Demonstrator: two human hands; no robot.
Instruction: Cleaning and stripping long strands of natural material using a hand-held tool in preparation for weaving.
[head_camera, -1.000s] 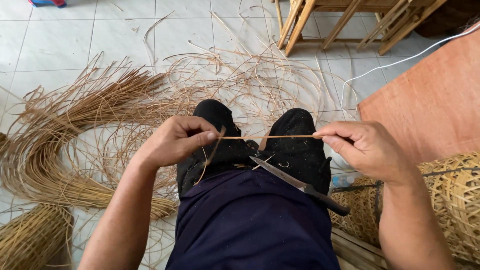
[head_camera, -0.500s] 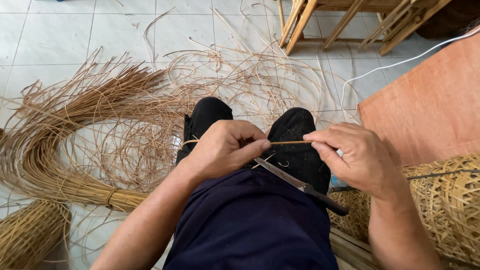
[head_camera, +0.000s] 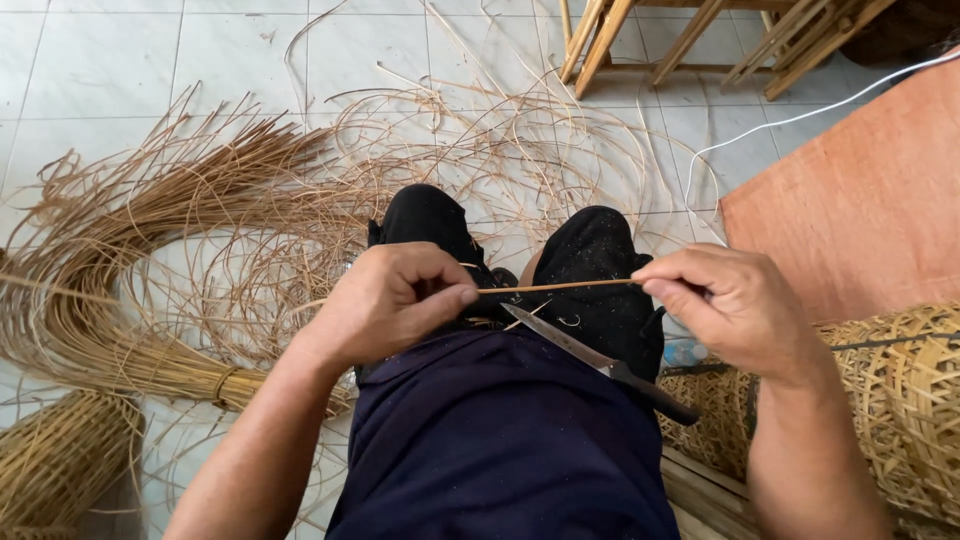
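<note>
A thin rattan strip (head_camera: 556, 287) stretches level between both hands, above my black-trousered knees. My left hand (head_camera: 392, 300) pinches its left end between thumb and fingers. My right hand (head_camera: 728, 306) pinches its right end. A knife (head_camera: 590, 358) with a dark handle lies across my lap below the strip, blade pointing up-left; neither hand touches it.
A large bundle of rattan strands (head_camera: 150, 250) curves over the tiled floor at left, with loose strands (head_camera: 480, 140) ahead. Woven baskets stand at lower left (head_camera: 60, 460) and right (head_camera: 900, 400). A brown board (head_camera: 860, 200), a white cable (head_camera: 800, 118) and wooden frame legs (head_camera: 700, 40) lie beyond.
My hands closed together along the strip half a second ago, then spread apart again. My left hand now sits nearer the body's middle than a second ago.
</note>
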